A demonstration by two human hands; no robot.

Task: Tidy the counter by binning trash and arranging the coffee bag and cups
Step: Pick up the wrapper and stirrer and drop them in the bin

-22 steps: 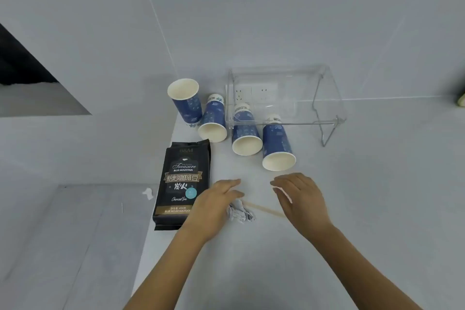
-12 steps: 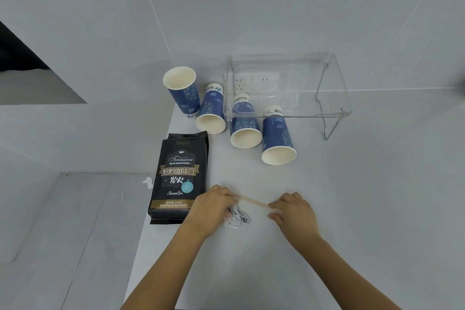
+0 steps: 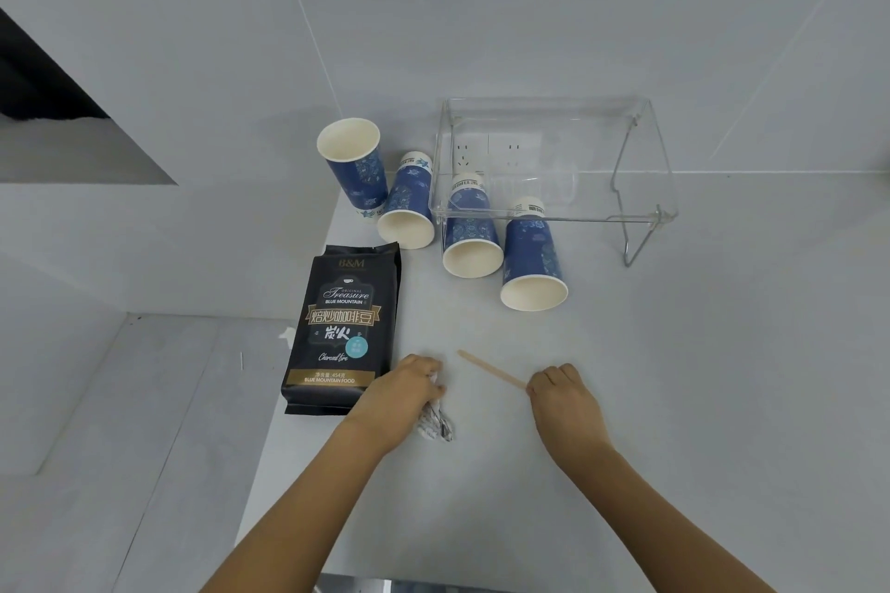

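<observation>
A black coffee bag (image 3: 341,327) lies flat near the counter's left edge. Behind it one blue paper cup (image 3: 355,166) stands upright, and three more lie on their sides: one (image 3: 407,207) beside it, one (image 3: 471,236) partly under the clear shelf, one (image 3: 532,258) in front. My left hand (image 3: 402,392) is closed on a crumpled wrapper (image 3: 436,424), which sticks out below the fingers. My right hand (image 3: 561,395) pinches the near end of a wooden stir stick (image 3: 489,367) that points up-left.
A clear acrylic shelf (image 3: 554,159) on wire legs stands against the wall over two sockets. The white counter (image 3: 674,376) drops off at its left edge to a grey floor (image 3: 120,424) with a small white scrap.
Both hands closed: the left gathered the crumpled wrapper, the right took the stir stick by its end. The hands have drawn apart and the wrapper has shifted nearer to me.
</observation>
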